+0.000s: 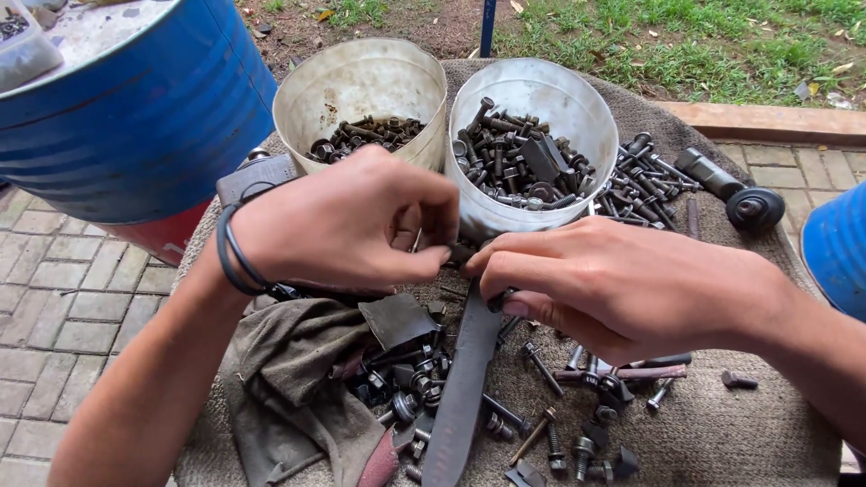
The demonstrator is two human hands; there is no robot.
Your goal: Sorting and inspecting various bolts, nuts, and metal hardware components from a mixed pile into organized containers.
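left hand point(347, 221) and right hand point(600, 284) meeting fingertip to fingertip, fingers curled, perhaps pinching

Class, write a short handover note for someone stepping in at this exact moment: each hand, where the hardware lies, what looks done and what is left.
Left hand: fingers pinched on a small dark part where the hands meet; what it is cannot be told.
Right hand: fingers closed on the same spot, just in front of the right tub.
Things: left tub and right tub both hold bolts and nuts. Loose bolts lie on the cloth-covered surface, beside a long dark strip and a rag.
Done: many pieces already in the tubs.
Left: the scattered pieces in front and the pile right of the tubs.
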